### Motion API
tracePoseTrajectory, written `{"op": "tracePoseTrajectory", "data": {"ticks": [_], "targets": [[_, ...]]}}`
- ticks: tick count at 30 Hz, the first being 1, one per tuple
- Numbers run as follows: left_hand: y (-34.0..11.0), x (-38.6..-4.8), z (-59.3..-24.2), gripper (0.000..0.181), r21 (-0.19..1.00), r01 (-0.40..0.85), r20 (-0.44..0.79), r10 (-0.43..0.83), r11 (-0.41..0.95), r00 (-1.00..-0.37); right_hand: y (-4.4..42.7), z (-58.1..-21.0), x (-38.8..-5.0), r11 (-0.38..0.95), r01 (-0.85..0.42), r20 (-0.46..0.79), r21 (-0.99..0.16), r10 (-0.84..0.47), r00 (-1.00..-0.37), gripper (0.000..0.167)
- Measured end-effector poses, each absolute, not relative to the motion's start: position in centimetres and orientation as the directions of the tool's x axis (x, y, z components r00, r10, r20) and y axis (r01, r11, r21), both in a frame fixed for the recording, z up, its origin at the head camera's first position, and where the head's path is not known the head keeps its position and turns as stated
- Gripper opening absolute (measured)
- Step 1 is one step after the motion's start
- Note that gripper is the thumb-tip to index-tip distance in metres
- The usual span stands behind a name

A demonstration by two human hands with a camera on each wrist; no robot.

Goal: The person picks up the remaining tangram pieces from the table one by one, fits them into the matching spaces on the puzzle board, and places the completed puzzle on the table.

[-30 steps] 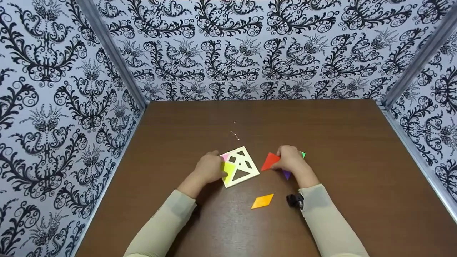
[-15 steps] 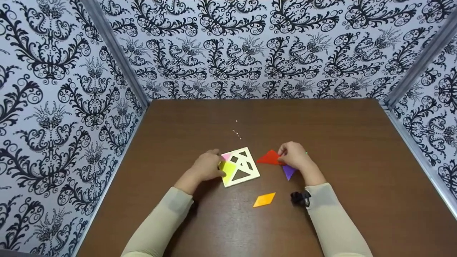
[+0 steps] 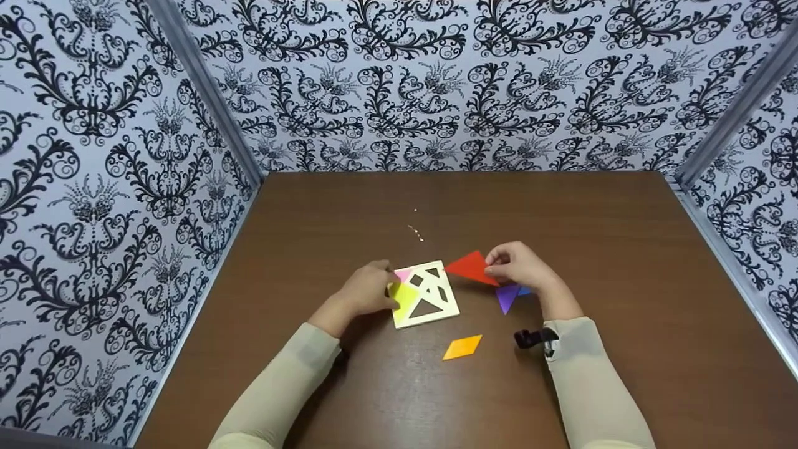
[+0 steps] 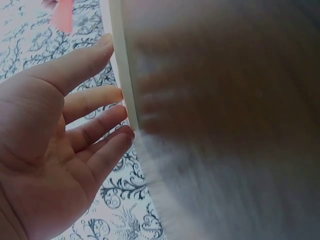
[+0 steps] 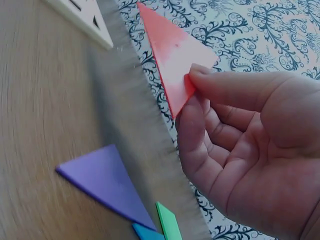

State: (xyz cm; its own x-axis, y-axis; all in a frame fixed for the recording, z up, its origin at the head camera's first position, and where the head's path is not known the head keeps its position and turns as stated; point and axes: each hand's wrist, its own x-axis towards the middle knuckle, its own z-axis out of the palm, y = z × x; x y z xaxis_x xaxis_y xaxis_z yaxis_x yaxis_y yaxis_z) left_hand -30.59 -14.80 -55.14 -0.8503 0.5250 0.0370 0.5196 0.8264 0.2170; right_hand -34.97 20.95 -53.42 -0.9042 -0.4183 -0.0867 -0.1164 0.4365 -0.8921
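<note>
Fingers (image 3: 494, 254) of the right hand (image 3: 525, 269) pinch a flat red triangle (image 3: 469, 268) by one end in the head view, its far tip pointing at the right edge of a square cream-coloured board (image 3: 434, 296) with geometric cut-outs. At the board's opposite edge rests the left hand (image 3: 365, 289), thumb near the lower corner and fingers near the upper one; a flat yellow piece (image 3: 405, 300) and a small pink piece (image 3: 403, 274) lie within the board beside it. On the brown worktop (image 3: 399, 390), an orange parallelogram (image 3: 462, 347) lies nearer the person, while a flat purple triangle (image 3: 507, 298) and a partly covered blue piece (image 3: 525, 291) sit by the right hand. From the left wrist, the left hand's fingers are spread and fairly straight, tips against the board's pale edge. From the right wrist, thumb and forefinger grip the red triangle above the worktop, apart from the board's corner; below, a slim green piece (image 5: 170, 224) lies beside the purple and blue ones.
</note>
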Motion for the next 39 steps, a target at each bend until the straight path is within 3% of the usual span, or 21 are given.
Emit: {"op": "tracePoseTrajectory", "data": {"ticks": [20,27,39], "targets": [[-13.7,-30.1,-54.7,0.027,0.229,0.529,-0.003,0.544,0.817,-0.839,15.2,-55.5,-33.3,0.415,-0.102,-0.181,-0.904,-0.588,-0.788,0.011],[-13.6,-30.1,-54.7,0.023,0.244,0.542,0.001,0.559,0.804,-0.829,14.4,-55.9,-32.9,0.424,-0.098,-0.176,-0.900,-0.561,-0.809,0.010],[-13.5,-30.1,-54.7,0.023,0.252,0.546,0.012,0.562,0.799,-0.827,13.1,-55.2,-32.1,0.646,-0.226,-0.115,-0.729,-0.441,-0.890,0.007]]}}
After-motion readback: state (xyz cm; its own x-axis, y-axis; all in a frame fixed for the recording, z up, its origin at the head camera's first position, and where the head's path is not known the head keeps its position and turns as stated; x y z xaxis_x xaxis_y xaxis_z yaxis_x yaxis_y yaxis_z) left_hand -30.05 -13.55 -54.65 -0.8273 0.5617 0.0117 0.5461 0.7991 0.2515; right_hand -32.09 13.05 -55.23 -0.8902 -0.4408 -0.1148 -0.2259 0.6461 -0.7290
